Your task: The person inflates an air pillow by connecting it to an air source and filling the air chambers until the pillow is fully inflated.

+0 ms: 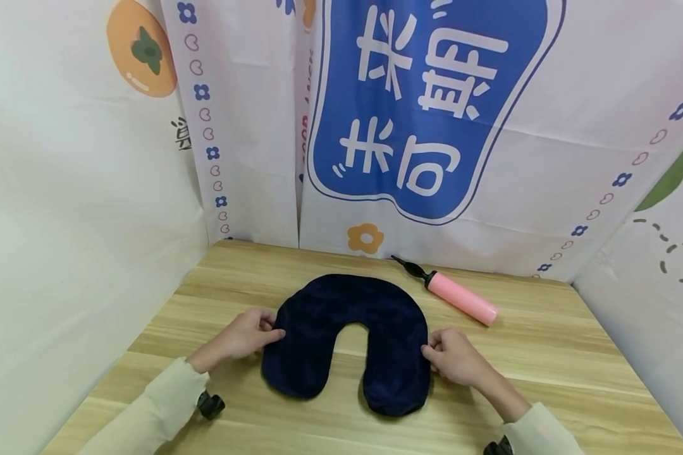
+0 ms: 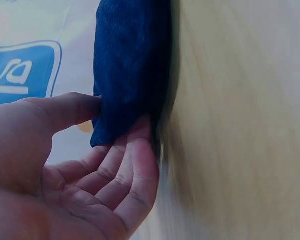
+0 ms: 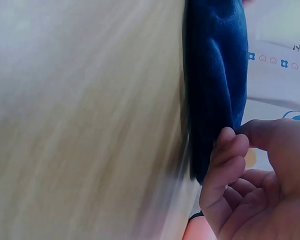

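A dark navy, U-shaped neck pillow [image 1: 350, 300] with a velvety cover lies on the wooden table, its opening facing the person. My left hand [image 1: 249, 333] pinches its left outer edge, thumb on top and fingers underneath. In the left wrist view the pillow's edge [image 2: 132, 65] sits between that thumb and the fingers. On the opposite side my right hand [image 1: 454, 357] pinches the right outer edge. The right wrist view shows the thumb and curled index finger gripping the fabric [image 3: 217, 75].
A pink hand pump [image 1: 461, 298] with a black nozzle lies behind the pillow to the right. The wooden table [image 1: 546, 341] ends at a printed white curtain [image 1: 250, 126] at the back. White cloth walls [image 1: 79, 189] stand at both sides.
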Demonstrator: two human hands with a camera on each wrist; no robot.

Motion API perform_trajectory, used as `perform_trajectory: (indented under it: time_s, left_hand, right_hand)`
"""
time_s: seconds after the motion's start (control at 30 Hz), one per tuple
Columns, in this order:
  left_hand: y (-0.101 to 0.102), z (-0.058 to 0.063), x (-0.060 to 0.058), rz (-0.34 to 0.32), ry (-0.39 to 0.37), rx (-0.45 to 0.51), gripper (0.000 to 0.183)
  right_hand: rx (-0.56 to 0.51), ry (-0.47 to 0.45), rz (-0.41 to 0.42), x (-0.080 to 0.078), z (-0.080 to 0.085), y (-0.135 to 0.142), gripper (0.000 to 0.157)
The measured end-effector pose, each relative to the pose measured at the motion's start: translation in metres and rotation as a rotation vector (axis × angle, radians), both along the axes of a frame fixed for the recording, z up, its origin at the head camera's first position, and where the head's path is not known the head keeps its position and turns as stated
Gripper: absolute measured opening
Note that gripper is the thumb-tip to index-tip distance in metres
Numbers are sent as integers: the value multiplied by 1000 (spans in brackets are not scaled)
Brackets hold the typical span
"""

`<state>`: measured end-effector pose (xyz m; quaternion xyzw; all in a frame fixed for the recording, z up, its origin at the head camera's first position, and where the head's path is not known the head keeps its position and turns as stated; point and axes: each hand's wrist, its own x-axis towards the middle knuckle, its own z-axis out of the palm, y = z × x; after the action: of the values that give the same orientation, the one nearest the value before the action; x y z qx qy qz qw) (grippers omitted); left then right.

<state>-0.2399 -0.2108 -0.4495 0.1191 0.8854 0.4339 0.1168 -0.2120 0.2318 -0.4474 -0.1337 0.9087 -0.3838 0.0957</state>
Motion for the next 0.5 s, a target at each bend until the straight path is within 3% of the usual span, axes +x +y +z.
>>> perform_trajectory:
  time_s: [0.33, 0.4, 0.5]
  left_hand:
    - [-1, -5, -34, 40, 112, 13, 30]
    - [-1, -3, -35, 31, 93, -12, 28]
    - [-6, 1, -26, 13, 50, -72, 26]
  right_hand:
    - [8, -61, 85, 21, 7, -6, 30]
    - [29, -57, 71, 20, 8, -5, 35]
    - [66, -21, 2, 13, 7, -3, 42]
